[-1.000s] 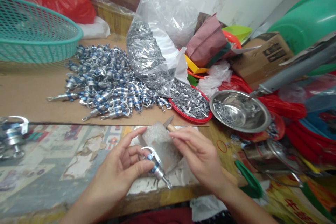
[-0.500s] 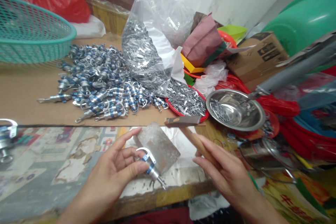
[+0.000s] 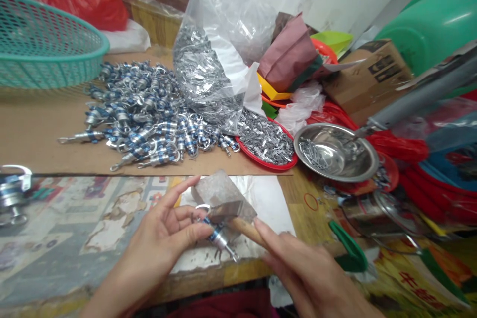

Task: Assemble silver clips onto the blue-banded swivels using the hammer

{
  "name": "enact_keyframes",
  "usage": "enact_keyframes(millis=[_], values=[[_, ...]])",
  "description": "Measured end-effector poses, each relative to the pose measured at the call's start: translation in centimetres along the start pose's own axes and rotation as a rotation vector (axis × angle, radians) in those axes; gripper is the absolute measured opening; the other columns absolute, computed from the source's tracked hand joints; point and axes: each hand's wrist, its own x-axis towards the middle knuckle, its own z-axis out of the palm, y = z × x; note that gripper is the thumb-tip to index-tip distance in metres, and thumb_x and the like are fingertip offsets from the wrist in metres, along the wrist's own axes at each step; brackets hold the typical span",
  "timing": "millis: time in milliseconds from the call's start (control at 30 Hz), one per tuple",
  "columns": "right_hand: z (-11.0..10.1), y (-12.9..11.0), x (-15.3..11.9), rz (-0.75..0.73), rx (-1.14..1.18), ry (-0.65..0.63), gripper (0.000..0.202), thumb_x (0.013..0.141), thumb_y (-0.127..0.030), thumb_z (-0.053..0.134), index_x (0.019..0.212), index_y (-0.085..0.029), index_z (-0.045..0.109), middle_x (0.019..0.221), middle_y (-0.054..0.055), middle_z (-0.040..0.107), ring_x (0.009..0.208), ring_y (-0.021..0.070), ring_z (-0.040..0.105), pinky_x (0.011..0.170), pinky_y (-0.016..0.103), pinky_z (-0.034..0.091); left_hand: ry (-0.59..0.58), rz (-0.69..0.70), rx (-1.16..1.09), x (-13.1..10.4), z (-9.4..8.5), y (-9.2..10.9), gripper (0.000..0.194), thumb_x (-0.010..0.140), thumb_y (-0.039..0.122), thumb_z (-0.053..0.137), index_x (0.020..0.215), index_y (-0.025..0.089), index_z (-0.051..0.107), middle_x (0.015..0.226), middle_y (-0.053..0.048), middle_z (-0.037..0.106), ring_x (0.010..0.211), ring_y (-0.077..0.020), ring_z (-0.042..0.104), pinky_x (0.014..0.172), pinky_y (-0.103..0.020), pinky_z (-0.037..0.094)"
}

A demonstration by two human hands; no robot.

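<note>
Head view: the left hand (image 3: pixel 167 231), the nearer, pinches the part (image 3: pixel 219 240) at the near side of the block (image 3: pixel 219 190), long axis slanting down rightward; the right hand (image 3: pixel 298 263) grips the hammer (image 3: pixel 242 227), its head overlapping the part's upper end. Red tray (image 3: pixel 278 167) and clear bag (image 3: pixel 225 54) hold strips (image 3: pixel 264 139); steel bowl (image 3: pixel 339 175), pins (image 3: pixel 316 155).

Looks to me like a small workshop in here: a hammer (image 3: pixel 225 211) over a grey block (image 3: pixel 219 185), a scuffed bench (image 3: pixel 305 208), look-alike fittings (image 3: pixel 145 104) heaped behind, tiny metal parts (image 3: pixel 266 136) filling a red tray (image 3: pixel 275 165).
</note>
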Motion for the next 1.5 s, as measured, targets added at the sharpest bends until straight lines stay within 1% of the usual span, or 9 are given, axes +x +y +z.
enact_keyframes(millis=[167, 267, 433, 533, 800, 933, 1067, 1267, 1500], values=[[1.4, 3.6, 2.4, 0.287, 0.045, 0.116, 0.045, 0.088, -0.024, 0.056, 0.132, -0.021, 0.05, 0.11, 0.008, 0.067, 0.093, 0.0198, 0.066, 0.077, 0.03, 0.056, 0.052, 0.043, 0.071, -0.5, 0.4, -0.1, 0.048, 0.064, 0.02, 0.076, 0.11, 0.022, 0.063, 0.07, 0.001, 0.073, 0.067, -0.0152, 0.067, 0.066, -0.023, 0.053], [2.2, 6.1, 4.1, 0.364, 0.011, -0.002, 0.037, 0.087, -0.027, 0.057, 0.124, -0.019, 0.058, 0.105, 0.006, 0.07, 0.087, 0.0178, 0.067, 0.076, 0.029, 0.055, 0.101, 0.097, 0.307, -0.7, 0.4, 0.1, 0.009, 0.066, 0.026, 0.074, 0.074, 0.021, 0.073, 0.069, -0.002, 0.074, 0.067, -0.0195, 0.068, 0.068, -0.028, 0.053], [1.7, 9.2, 7.6, 0.45, -0.181, 0.028, 0.026, 0.092, -0.025, 0.048, 0.107, -0.017, 0.068, 0.1, 0.008, 0.069, 0.093, 0.0192, 0.064, 0.083, 0.031, 0.05, 0.13, 0.426, 0.645, -0.3, 0.0, 0.1, 0.005, 0.063, 0.029, 0.074, 0.059, 0.026, 0.075, 0.084, -0.004, 0.07, 0.086, -0.0235, 0.064, 0.079, -0.03, 0.047], [0.8, 11.5, 10.0, 0.559, -0.322, 0.057, 0.023, 0.092, -0.019, 0.049, 0.107, -0.013, 0.064, 0.109, 0.012, 0.063, 0.103, 0.0224, 0.059, 0.092, 0.041, 0.045, 0.135, 0.585, 0.709, -0.2, -0.1, -0.1, 0.004, 0.063, 0.026, 0.072, 0.059, 0.026, 0.074, 0.077, -0.002, 0.066, 0.077, -0.0206, 0.064, 0.072, -0.029, 0.047], [0.0, 14.0, 12.7, 0.581, -0.331, 0.009, 0.024, 0.089, -0.028, 0.056, 0.11, -0.015, 0.059, 0.113, 0.008, 0.06, 0.099, 0.0203, 0.06, 0.084, 0.041, 0.05, 0.028, 0.561, 0.67, -0.4, 0.0, 0.2, 0.008, 0.067, 0.019, 0.071, 0.066, 0.026, 0.075, 0.068, 0.001, 0.072, 0.067, -0.0155, 0.066, 0.064, -0.022, 0.049], [-0.6, 12.2, 11.7, 0.548, -0.187, 0.149, 0.017, 0.088, -0.014, 0.052, 0.093, -0.009, 0.067, 0.095, 0.012, 0.067, 0.089, 0.02, 0.064, 0.082, 0.034, 0.05, -0.013, 0.554, 0.699, -0.6, -0.6, 0.2, 0.01, 0.071, 0.021, 0.07, 0.075, 0.028, 0.076, 0.076, 0.001, 0.074, 0.073, -0.0158, 0.068, 0.069, -0.02, 0.05], [0.7, 6.6, 9.7, 0.463, 0.055, 0.202, 0.017, 0.087, -0.022, 0.055, 0.09, -0.014, 0.07, 0.078, 0.004, 0.072, 0.069, 0.0144, 0.068, 0.065, 0.025, 0.054, 0.039, 0.523, 0.707, -0.7, -0.7, -0.1, 0.012, 0.07, 0.025, 0.072, 0.081, 0.027, 0.075, 0.072, 0.002, 0.073, 0.069, -0.0156, 0.067, 0.068, -0.02, 0.051], [3.4, -0.5, 7.5, 0.044, 0.611, 0.268, 0.014, 0.076, -0.003, 0.062, 0.076, -0.012, 0.073, 0.075, 0.008, 0.072, 0.071, 0.0136, 0.068, 0.066, 0.021, 0.054, 0.114, 0.499, 0.657, -0.6, -0.4, -0.4, 0.031, 0.065, 0.025, 0.075, 0.096, 0.027, 0.073, 0.072, 0.003, 0.074, 0.067, -0.0152, 0.068, 0.068, -0.02, 0.053], [4.1, -0.8, 6.6, 0.27, 0.811, 0.281, 0.01, 0.072, -0.007, 0.069, 0.074, -0.017, 0.068, 0.07, 0.002, 0.072, 0.066, 0.013, 0.068, 0.064, 0.02, 0.054, 0.007, 0.638, 0.652, -0.6, -0.2, -0.2, 0.023, 0.07, 0.015, 0.07, 0.084, 0.032, 0.077, 0.072, 0.003, 0.075, 0.067, -0.0127, 0.068, 0.063, -0.016, 0.051]])
